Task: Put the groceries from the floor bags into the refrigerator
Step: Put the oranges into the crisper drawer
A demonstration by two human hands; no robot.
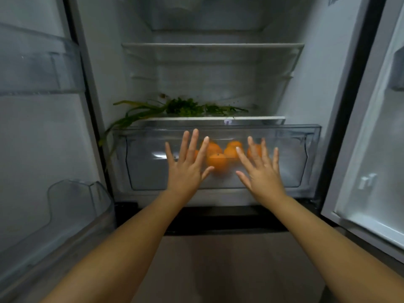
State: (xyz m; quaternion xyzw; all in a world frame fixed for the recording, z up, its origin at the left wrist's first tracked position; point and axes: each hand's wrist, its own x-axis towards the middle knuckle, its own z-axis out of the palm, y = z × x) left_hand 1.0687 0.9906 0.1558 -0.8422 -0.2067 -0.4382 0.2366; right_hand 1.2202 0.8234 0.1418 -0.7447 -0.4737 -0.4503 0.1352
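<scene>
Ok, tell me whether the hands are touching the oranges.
Apart. The head view shows the left hand and right hand outside the clear drawer; the oranges lie inside.

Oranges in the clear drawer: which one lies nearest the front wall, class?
The orange between the left hand and right hand; the other oranges sit behind it.

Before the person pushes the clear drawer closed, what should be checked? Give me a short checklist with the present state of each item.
1. Both hands empty and flat toward the drawer front: left hand and right hand open, fingers spread. Ok.
2. Oranges lie inside the clear drawer, below its rim. Ok.
3. Nothing hangs across the drawer's path: long leaves of the greens droop from the shelf over the drawer's left corner. Not ok.
4. Both refrigerator doors stand wide open, clear of the arms. Ok.
5. Palms already touching the drawer front: cannot tell.
6. Groceries left in the floor bags: bags out of view, cannot tell.
</scene>
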